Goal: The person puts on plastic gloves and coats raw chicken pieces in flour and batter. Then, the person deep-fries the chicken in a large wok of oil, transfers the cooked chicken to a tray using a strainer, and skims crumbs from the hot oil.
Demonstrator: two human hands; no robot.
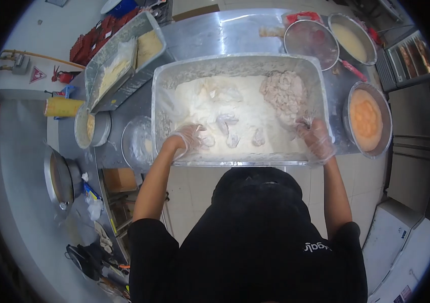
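A large grey tub (237, 59) of white flour (194, 96) stands before me. Inside its front left, my left hand (190, 137), in a clear plastic glove, has its fingers curled against a floured chicken piece (206, 140). My right hand (317, 140), gloved likewise, is at the front right, its bent fingers by the lower edge of a heap of raw chicken (284, 93). What those fingers hold, if anything, is hidden. Several coated pieces lie apart in the flour, among them a wing-like piece (226, 120) in the middle and a small one (259, 137) nearer the front.
Right of the tub stand a bowl of orange mixture (365, 118), a bowl of pale liquid (350, 40) and a sieve (311, 44) with a red handle. To the left are a second grey tub (124, 83), a round pot (102, 129) and a clear bowl (135, 144).
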